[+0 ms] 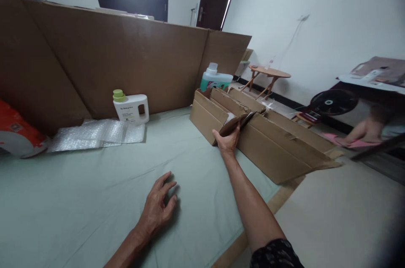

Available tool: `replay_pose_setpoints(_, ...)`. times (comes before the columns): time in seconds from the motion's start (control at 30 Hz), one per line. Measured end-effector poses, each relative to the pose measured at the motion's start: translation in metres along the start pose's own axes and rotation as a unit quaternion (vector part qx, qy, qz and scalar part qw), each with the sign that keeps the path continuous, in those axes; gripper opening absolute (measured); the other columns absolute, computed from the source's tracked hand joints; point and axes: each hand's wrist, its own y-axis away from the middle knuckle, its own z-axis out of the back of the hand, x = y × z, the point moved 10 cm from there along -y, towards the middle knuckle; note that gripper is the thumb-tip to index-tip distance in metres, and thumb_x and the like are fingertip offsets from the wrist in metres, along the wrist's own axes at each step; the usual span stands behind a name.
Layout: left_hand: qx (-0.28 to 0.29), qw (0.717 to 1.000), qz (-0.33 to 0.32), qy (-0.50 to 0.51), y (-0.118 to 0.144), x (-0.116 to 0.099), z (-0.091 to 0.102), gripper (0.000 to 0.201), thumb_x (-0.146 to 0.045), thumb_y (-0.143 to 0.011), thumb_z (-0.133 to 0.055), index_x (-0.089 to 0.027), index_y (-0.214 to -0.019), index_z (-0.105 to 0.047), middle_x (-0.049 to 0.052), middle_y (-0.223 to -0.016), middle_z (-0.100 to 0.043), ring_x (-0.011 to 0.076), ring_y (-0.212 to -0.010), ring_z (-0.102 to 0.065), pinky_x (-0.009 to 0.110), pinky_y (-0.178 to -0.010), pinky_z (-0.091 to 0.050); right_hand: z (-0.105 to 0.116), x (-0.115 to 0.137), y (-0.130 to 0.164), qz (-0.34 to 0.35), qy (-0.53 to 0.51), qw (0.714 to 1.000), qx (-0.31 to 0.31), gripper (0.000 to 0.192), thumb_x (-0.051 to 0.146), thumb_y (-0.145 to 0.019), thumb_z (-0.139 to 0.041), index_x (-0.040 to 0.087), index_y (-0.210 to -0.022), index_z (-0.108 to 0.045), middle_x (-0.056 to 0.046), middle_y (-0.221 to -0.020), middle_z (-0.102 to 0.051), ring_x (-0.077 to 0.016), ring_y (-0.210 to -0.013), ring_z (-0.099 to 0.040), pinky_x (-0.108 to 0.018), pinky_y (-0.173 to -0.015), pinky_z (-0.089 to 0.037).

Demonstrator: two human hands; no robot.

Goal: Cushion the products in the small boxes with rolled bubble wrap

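Note:
My right hand (pixel 228 139) grips the near end of a small open cardboard box (pixel 204 118). Its thumb lies on the box's outer side, and its fingers reach over the end where a second box meets it. That second, longer open cardboard box (pixel 278 150) stands right beside it at the table's right edge. Something whitish shows inside the small box, too little to name. Over the pale green tabletop (pixel 126 183), my left hand (pixel 158 204) holds nothing, with its fingers apart and slightly bent.
A white bottle with a green cap (pixel 131 107) stands behind flat bubble wrap bags (pixel 98 133). An orange and white package (pixel 19 128) is at far left. A teal liquid bottle (pixel 215 78) stands behind the boxes. A tall cardboard panel (pixel 126 57) borders the back. A person's foot (pixel 363 131) shows at right.

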Motion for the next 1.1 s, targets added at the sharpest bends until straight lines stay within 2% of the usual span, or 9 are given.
replay_pose_setpoints(0.23, 0.007, 1.000, 0.004, 0.008, -0.002, 0.000, 0.000, 0.033, -0.028, -0.084, -0.058, -0.018, -0.112, -0.074, 0.018, -0.136, -0.063, 0.0318, -0.122, -0.064, 0.049, -0.097, -0.057, -0.002, 0.000, 0.002, -0.008, 0.004, 1.000, -0.007, 0.112, 0.044, -0.059, -0.081, 0.004, -0.150, -0.028, -0.029, -0.146, -0.045, -0.0399, -0.137, -0.042, -0.054, -0.114, -0.032)
replay_pose_setpoints(0.4, 0.008, 1.000, 0.010, 0.014, -0.001, 0.000, 0.000, 0.033, -0.026, -0.085, -0.057, -0.018, -0.112, -0.073, 0.017, -0.133, -0.065, 0.0304, -0.121, -0.065, 0.048, -0.097, -0.058, 0.007, 0.003, 0.015, -0.005, 0.004, 1.000, -0.013, 0.106, 0.048, -0.062, -0.079, 0.002, -0.146, -0.032, -0.031, -0.148, -0.041, -0.0402, -0.140, -0.038, -0.055, -0.115, -0.030)
replay_pose_setpoints(0.5, 0.007, 1.000, 0.012, 0.023, -0.001, 0.000, 0.000, 0.032, -0.026, -0.085, -0.057, -0.018, -0.112, -0.073, 0.017, -0.132, -0.065, 0.0305, -0.120, -0.065, 0.048, -0.095, -0.059, 0.013, 0.009, 0.030, -0.002, 0.005, 1.000, -0.005, 0.083, 0.049, -0.071, -0.071, 0.007, -0.138, -0.043, -0.028, -0.140, -0.051, -0.0375, -0.133, -0.046, -0.054, -0.111, -0.035)
replay_pose_setpoints(0.63, 0.001, 1.000, 0.006, 0.027, -0.001, 0.000, 0.001, 0.032, -0.025, -0.085, -0.057, -0.017, -0.112, -0.073, 0.018, -0.131, -0.066, 0.0310, -0.119, -0.065, 0.049, -0.095, -0.058, 0.004, 0.023, 0.047, 0.007, 0.005, 0.998, 0.061, 0.036, 0.039, -0.081, -0.058, 0.016, -0.109, -0.061, -0.014, -0.107, -0.070, -0.0279, -0.100, -0.065, -0.046, -0.097, -0.046)
replay_pose_setpoints(0.73, -0.006, 1.000, -0.002, 0.025, -0.002, 0.000, 0.002, 0.032, -0.024, -0.085, -0.056, -0.017, -0.111, -0.073, 0.018, -0.129, -0.066, 0.0304, -0.118, -0.066, 0.049, -0.097, -0.057, 0.000, 0.030, 0.053, 0.004, 0.011, 0.994, 0.109, 0.023, 0.034, -0.082, -0.054, 0.018, -0.096, -0.064, -0.009, -0.092, -0.073, -0.0237, -0.084, -0.067, -0.040, -0.086, -0.050)
replay_pose_setpoints(0.9, 0.005, 1.000, -0.017, 0.010, -0.003, 0.000, -0.001, 0.033, -0.024, -0.082, -0.057, -0.017, -0.111, -0.073, 0.016, -0.129, -0.066, 0.0294, -0.118, -0.066, 0.047, -0.097, -0.057, 0.010, 0.040, 0.068, 0.011, 0.043, 0.981, 0.187, 0.030, 0.032, -0.087, -0.047, 0.016, -0.103, -0.067, -0.008, -0.092, -0.073, -0.0214, -0.080, -0.065, -0.035, -0.081, -0.050)
replay_pose_setpoints(1.0, 0.001, 1.000, -0.027, -0.003, -0.003, 0.000, -0.001, 0.034, -0.022, -0.081, -0.057, -0.017, -0.111, -0.072, 0.017, -0.129, -0.066, 0.0291, -0.118, -0.066, 0.047, -0.097, -0.056, -0.005, 0.054, 0.086, 0.044, 0.064, 0.955, 0.287, 0.039, 0.027, -0.085, -0.054, 0.021, -0.121, -0.067, -0.003, -0.095, -0.074, -0.0172, -0.076, -0.065, -0.028, -0.077, -0.049)
replay_pose_setpoints(1.1, -0.006, 0.999, -0.039, -0.008, -0.004, -0.002, 0.001, 0.033, -0.022, -0.081, -0.057, -0.017, -0.109, -0.073, 0.017, -0.127, -0.068, 0.0287, -0.115, -0.067, 0.046, -0.096, -0.057, -0.026, 0.062, 0.094, 0.059, 0.105, 0.924, 0.364, 0.060, 0.023, -0.080, -0.065, 0.025, -0.139, -0.058, 0.001, -0.088, -0.075, -0.0178, -0.079, -0.067, -0.026, -0.079, -0.047)
